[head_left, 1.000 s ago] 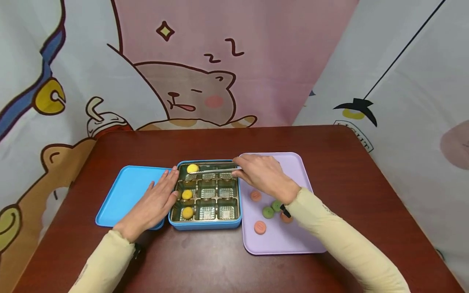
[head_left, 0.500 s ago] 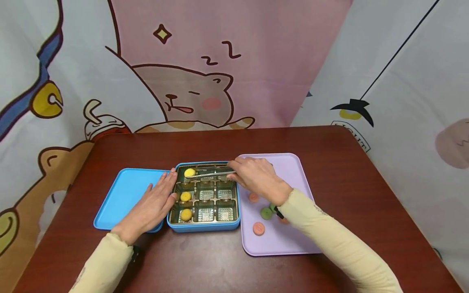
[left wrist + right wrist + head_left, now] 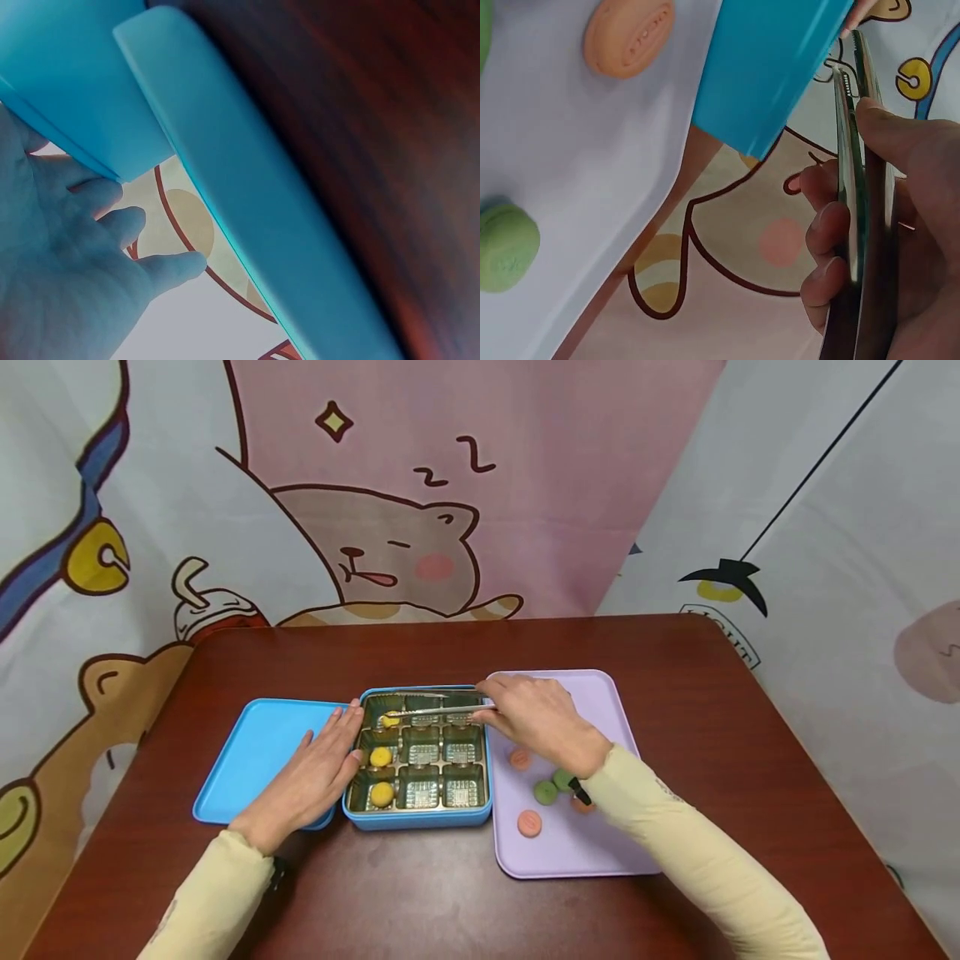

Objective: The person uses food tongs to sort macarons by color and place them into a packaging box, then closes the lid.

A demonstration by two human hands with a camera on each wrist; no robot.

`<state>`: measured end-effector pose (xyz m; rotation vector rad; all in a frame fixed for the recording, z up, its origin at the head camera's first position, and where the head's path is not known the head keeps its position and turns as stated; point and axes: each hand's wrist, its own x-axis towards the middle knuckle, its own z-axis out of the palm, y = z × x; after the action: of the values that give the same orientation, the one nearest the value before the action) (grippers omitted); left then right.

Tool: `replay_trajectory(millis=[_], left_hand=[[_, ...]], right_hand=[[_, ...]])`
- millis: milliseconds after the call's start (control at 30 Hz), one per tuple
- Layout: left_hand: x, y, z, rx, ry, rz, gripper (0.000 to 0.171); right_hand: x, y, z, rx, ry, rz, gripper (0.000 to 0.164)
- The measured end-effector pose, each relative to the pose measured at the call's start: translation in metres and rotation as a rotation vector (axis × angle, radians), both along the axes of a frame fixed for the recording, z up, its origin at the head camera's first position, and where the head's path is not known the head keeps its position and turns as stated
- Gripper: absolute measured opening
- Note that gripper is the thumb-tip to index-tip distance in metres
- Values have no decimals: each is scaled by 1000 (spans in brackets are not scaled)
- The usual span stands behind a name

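Observation:
My right hand (image 3: 542, 720) grips metal tongs (image 3: 435, 711) above the back row of a blue box (image 3: 420, 820) with a gold compartment insert. The serrated tips lie over a yellow macaron (image 3: 391, 722) in the back left compartment and partly cover it. In the right wrist view the tongs' arms stand slightly apart with nothing visible between the tips. Two more yellow macarons sit in the left column, one in the middle compartment (image 3: 381, 757), one in front (image 3: 382, 794). My left hand (image 3: 315, 772) lies with straight fingers against the box's left side, across the blue lid (image 3: 258, 756).
A lilac tray (image 3: 577, 856) stands close along the box's right side. On it lie orange macarons (image 3: 529, 823) and green macarons (image 3: 545, 792), some partly behind the right wrist. A printed curtain (image 3: 562, 485) hangs behind the brown table (image 3: 420, 893).
The yellow macaron in the back left compartment has come down lower in it, and the tongs' tips now overlap it. The left hand keeps its place.

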<state>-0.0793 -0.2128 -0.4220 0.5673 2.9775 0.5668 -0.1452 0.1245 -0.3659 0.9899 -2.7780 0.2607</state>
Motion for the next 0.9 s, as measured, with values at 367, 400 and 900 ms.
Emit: replay_trajectory(millis=[367,400,900], left_hand=[[-1,0,1,-6,-11,5,63],[-1,0,1,-7,-11,4,63],[0,-1,0,2,-3,-5,63]], right_hand=[[16,35,11,-119,2,-71,37],[18,40,12,-135,6,-73,37],[38,104,6,-242,34,-227,38]])
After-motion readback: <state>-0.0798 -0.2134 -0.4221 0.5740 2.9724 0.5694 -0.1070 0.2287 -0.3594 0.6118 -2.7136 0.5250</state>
